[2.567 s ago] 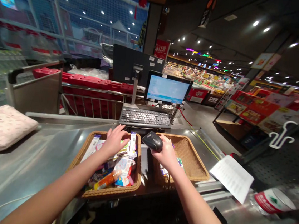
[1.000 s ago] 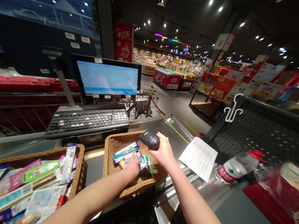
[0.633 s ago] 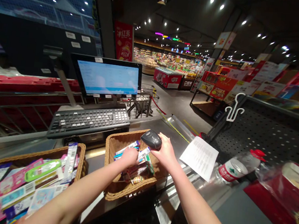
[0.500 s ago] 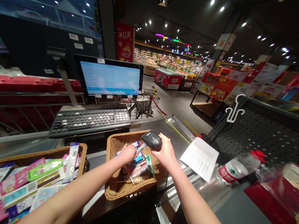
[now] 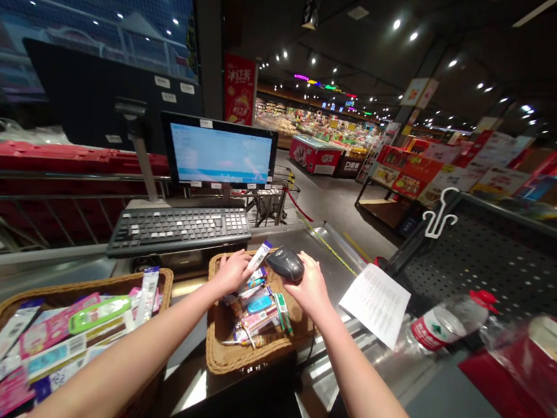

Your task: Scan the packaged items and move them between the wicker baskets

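Slim stick packet: the white wrapper with a purple end stands above the far side of the right-hand wicker basket, its lower part hidden by the hand.
Left hand: bent over that basket, fingers and thumb drawn narrow, apparently pinching the packet near its lower end (the exact contact is partly hidden).
Handheld barcode scanner: black, just to the right of the packet, its front end turned leftward at it; whether the two touch, I cannot tell.
Right hand: wrapped around the scanner from the right side, fingers closed about its body.
Packet's long axis: slanting up and to the right from the left fingers, purple end farthest from the person, so it crosses in front of the scanner's nose rather than lying in line with it.
Nearer hand: the left, on the packet itself; the right is a scanner's body away.
Basket contents: small wrapped sweets jumbled below both hands.
Left-hand wicker basket: fuller of flat packs, partly behind the left forearm.
Behind the baskets: a black keyboard and a lit monitor.
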Demonstrator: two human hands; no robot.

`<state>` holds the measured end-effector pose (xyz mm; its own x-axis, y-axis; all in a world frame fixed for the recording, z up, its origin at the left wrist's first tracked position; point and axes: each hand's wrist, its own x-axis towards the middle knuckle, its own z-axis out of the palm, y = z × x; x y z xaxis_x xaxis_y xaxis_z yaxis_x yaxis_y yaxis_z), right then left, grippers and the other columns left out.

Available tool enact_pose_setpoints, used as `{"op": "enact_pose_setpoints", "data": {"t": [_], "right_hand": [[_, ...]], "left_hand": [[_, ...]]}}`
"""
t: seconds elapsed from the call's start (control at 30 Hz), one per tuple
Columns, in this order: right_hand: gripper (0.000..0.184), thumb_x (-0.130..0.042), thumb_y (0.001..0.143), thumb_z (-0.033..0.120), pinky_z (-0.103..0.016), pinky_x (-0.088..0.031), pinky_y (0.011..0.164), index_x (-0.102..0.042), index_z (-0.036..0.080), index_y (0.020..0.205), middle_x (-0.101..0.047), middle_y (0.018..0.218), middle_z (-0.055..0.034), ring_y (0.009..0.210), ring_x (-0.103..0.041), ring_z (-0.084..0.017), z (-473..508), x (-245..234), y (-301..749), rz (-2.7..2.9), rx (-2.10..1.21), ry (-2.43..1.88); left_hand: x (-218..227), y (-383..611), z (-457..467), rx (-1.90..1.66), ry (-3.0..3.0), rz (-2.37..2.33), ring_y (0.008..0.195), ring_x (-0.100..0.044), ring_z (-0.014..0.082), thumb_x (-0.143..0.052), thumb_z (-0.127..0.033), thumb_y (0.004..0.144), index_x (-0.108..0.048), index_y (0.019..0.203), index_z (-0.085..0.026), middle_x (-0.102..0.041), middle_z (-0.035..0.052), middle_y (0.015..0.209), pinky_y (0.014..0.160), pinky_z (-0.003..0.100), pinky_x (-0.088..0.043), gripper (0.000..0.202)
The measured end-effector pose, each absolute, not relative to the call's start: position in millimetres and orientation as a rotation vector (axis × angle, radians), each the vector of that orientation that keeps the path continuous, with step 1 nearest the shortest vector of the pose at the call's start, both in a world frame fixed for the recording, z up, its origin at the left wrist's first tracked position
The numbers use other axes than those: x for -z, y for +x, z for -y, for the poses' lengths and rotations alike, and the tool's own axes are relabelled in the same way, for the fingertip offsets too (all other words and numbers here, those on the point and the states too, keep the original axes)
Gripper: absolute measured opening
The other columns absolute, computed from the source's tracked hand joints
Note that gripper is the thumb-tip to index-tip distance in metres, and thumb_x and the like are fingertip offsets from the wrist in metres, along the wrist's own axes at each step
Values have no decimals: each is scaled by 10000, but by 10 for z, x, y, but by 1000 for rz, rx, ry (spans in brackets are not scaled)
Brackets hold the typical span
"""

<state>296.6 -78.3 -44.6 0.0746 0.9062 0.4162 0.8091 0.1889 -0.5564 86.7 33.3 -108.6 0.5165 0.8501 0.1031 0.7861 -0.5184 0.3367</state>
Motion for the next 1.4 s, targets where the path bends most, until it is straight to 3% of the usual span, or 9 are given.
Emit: {"op": "enact_pose_setpoints", "data": {"t": [0.13,0.3,0.43,0.53,0.7,1.4], "right_hand": [[492,-673,638,227,-623,-254,1091,-601,186,1123,-606,1252,-137,1300,-456,-344,794,406,2903,1736,-144,-1628],[478,-679,646,234,-620,-241,1100,-606,184,1115,-615,1229,-137,1296,-459,-343,808,370,2817,1733,-130,-1616],[489,-680,649,241,-611,-239,1104,-598,193,1129,-606,1241,-126,1296,-455,-330,819,369,2725,1744,-126,-1596],[480,-669,644,226,-613,-245,1097,-602,193,1118,-604,1240,-124,1276,-468,-331,838,355,2632,1759,-127,-1587],[461,-658,645,206,-605,-279,1071,-600,200,1102,-629,1185,-112,1193,-525,-322,885,304,2444,1782,-146,-1529],[428,-633,623,147,-543,-323,1074,-657,212,1045,-647,1153,-84,1223,-496,-335,1077,213,1707,1906,-124,-1335]], "left_hand": [[1011,783,-328,-439,2502,-1357,1402,-311,322,-398,-318,928,-686,1081,-294,-540,24,1394,1069,705,-192,327],[882,662,-294,-468,2500,-1380,1439,-231,312,-368,-377,950,-681,1089,-268,-459,51,1465,1084,701,-167,360],[809,531,-282,-560,2551,-1398,1455,-182,315,-341,-391,957,-705,973,-235,-390,60,1510,1098,688,-153,396],[722,419,-245,-611,2577,-1412,1457,-179,311,-311,-393,965,-696,862,-216,-384,53,1514,1105,679,-164,436],[537,216,-121,-668,2572,-1445,1460,-169,307,-281,-398,974,-676,858,-204,-375,57,1518,1117,677,-133,456],[413,-681,151,-781,2513,-1528,1455,-191,299,-275,-400,971,-641,809,-198,-370,62,1521,1107,685,-126,449]]}}
